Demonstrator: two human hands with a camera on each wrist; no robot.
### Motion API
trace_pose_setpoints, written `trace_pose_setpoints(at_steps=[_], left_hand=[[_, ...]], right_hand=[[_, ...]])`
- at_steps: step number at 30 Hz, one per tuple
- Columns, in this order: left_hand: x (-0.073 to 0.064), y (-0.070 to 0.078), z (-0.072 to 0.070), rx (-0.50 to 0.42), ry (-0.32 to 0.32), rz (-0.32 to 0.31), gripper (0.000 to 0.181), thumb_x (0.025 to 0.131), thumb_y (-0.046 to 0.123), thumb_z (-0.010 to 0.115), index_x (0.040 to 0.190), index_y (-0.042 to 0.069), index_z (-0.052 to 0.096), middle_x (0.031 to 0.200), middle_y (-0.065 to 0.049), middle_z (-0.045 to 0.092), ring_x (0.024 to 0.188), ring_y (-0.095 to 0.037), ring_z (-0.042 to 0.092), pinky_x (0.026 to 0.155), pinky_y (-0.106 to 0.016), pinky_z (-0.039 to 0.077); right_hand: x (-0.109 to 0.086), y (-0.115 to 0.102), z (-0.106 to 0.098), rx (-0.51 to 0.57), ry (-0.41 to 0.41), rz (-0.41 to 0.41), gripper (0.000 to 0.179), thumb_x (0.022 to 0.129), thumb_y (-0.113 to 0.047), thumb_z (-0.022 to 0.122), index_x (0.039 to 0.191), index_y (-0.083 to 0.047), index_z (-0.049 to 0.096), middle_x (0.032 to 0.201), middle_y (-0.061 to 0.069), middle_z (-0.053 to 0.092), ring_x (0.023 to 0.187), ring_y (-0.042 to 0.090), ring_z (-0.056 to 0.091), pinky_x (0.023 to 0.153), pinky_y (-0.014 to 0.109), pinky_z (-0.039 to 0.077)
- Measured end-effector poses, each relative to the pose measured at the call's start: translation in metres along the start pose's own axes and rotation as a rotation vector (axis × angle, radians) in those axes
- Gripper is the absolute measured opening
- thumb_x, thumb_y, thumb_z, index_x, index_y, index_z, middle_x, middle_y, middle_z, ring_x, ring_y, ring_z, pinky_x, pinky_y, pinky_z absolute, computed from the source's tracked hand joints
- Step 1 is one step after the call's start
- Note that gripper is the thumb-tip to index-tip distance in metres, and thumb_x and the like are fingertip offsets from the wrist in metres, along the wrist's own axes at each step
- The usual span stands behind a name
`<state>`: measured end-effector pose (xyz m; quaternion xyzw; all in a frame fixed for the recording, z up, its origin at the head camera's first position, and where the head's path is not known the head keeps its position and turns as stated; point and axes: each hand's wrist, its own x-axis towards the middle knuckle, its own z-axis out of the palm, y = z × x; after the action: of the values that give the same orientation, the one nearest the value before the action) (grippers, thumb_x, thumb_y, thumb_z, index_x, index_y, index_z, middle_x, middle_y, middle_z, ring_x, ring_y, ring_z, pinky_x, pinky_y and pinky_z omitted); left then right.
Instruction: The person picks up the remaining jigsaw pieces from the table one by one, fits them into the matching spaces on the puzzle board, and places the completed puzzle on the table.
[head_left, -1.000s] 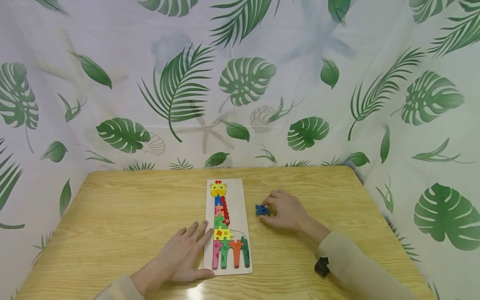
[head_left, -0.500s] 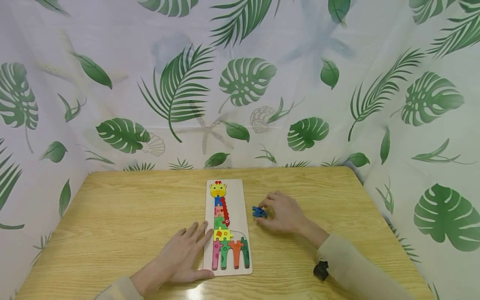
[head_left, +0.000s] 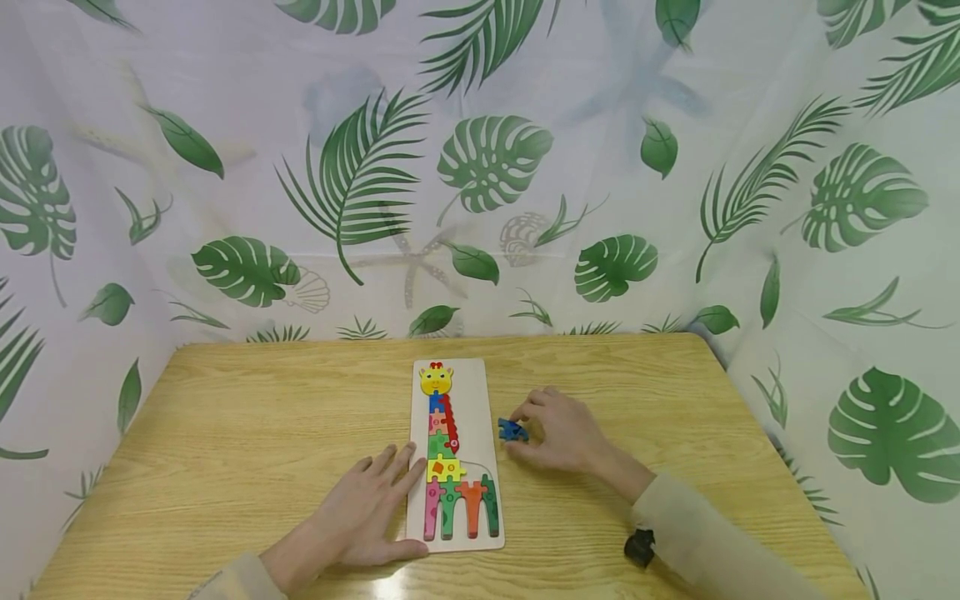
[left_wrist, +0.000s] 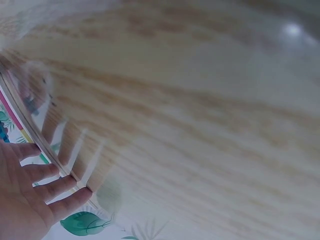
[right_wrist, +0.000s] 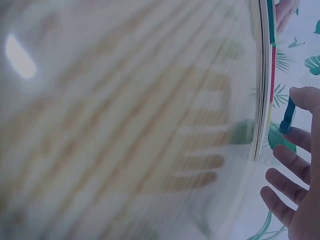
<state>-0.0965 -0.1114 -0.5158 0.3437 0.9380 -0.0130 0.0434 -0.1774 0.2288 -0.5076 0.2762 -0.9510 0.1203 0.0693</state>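
Observation:
A pale wooden puzzle board [head_left: 472, 392] lies on the table, with a giraffe made of coloured pieces along its left side. To the right of the yellow body piece [head_left: 444, 468], an outlined patch of bare board shows above the legs. My left hand [head_left: 363, 508] lies flat with spread fingers, its fingertips and thumb at the board's left edge. Between thumb and forefinger, my right hand [head_left: 564, 430] pinches a blue puzzle piece [head_left: 513, 430] just off the board's right edge. In the right wrist view the piece [right_wrist: 288, 116] appears edge-on, the other fingers spread.
The wood-grain table [head_left: 285, 400] reaches back to a white curtain [head_left: 525, 183] printed with green leaves, which also hangs at both sides. A small black object [head_left: 640, 547] is by the right sleeve.
My right hand has shifted left and slightly nearer with the blue puzzle piece, bringing it closer to the board. The left hand and the board have stayed put.

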Motion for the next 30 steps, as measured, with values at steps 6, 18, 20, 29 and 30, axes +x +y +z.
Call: trace_pose_setpoints(at_steps=[6,18,20,29,30], left_hand=[[0.000,-0.001,0.001,-0.007,-0.005,-0.003,0.112,0.086,0.093,0.042,0.164,0.012,0.039,0.170,-0.016,0.039,0.149,-0.040,0.049,0.114,-0.051,0.051],[0.000,0.000,0.000,-0.018,-0.002,-0.003,0.111,0.086,0.093,0.043,0.163,0.013,0.039,0.170,-0.016,0.039,0.149,-0.040,0.050,0.115,-0.052,0.051],[0.000,-0.001,0.000,-0.021,-0.003,-0.004,0.111,0.086,0.093,0.044,0.163,0.013,0.039,0.170,-0.016,0.039,0.149,-0.040,0.049,0.115,-0.052,0.051],[-0.001,-0.001,0.000,-0.021,0.003,0.001,0.111,0.086,0.092,0.044,0.163,0.013,0.040,0.170,-0.017,0.040,0.149,-0.040,0.050,0.114,-0.052,0.051],[-0.001,-0.001,0.000,-0.021,0.001,0.001,0.111,0.086,0.093,0.043,0.163,0.013,0.039,0.170,-0.017,0.040,0.149,-0.040,0.050,0.114,-0.052,0.051]], right_hand=[[-0.001,-0.005,0.001,0.012,-0.006,-0.025,0.036,0.085,-0.058,0.079,0.103,-0.027,0.080,0.096,-0.009,0.071,0.089,0.009,0.059,0.071,0.022,0.050],[-0.001,-0.014,0.002,0.020,-0.013,-0.067,0.034,0.087,-0.058,0.078,0.102,-0.027,0.080,0.095,-0.010,0.072,0.086,0.006,0.058,0.071,0.021,0.048],[-0.001,-0.016,0.003,0.023,-0.026,-0.064,0.034,0.087,-0.058,0.078,0.102,-0.028,0.080,0.096,-0.010,0.072,0.086,0.006,0.057,0.071,0.021,0.048],[-0.001,-0.023,0.005,0.006,-0.073,-0.070,0.037,0.087,-0.062,0.077,0.104,-0.029,0.079,0.098,-0.012,0.070,0.088,0.005,0.055,0.072,0.021,0.047],[-0.001,-0.024,0.005,0.005,-0.075,-0.071,0.037,0.087,-0.062,0.077,0.104,-0.029,0.079,0.098,-0.012,0.070,0.088,0.005,0.055,0.072,0.021,0.046]])
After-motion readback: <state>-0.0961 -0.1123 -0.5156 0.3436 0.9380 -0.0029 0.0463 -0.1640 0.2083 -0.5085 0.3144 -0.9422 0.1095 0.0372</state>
